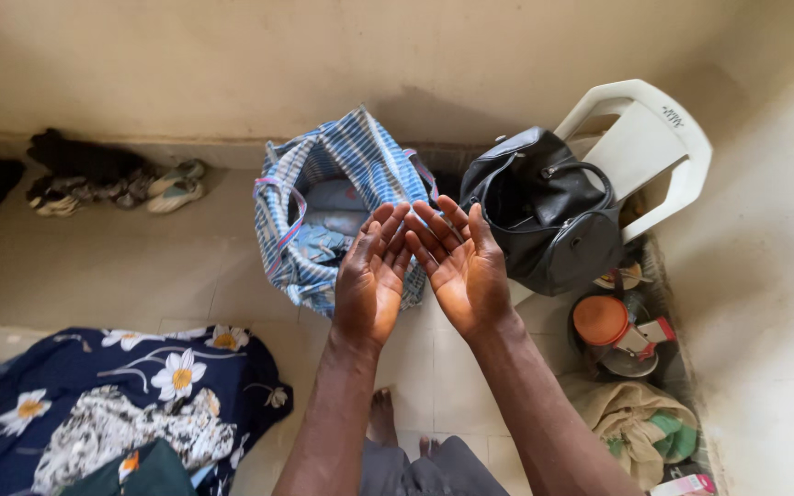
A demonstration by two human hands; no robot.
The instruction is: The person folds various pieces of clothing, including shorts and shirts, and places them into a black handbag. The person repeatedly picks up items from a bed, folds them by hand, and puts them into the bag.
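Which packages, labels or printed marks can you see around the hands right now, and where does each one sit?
Small carton: right of the hands, by the orange lid; boxy, white and red.
Pink and white packet: bottom right corner, partly cut off by the frame.
Moulded mark: on the white plastic chair's backrest, small and dark.
No signs or screens in view. Both hands, left hand and right hand, are open and empty.

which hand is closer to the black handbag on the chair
Right. The right hand is open, palm up, just beside the black handbag; the left hand is farther off, over the striped bag.
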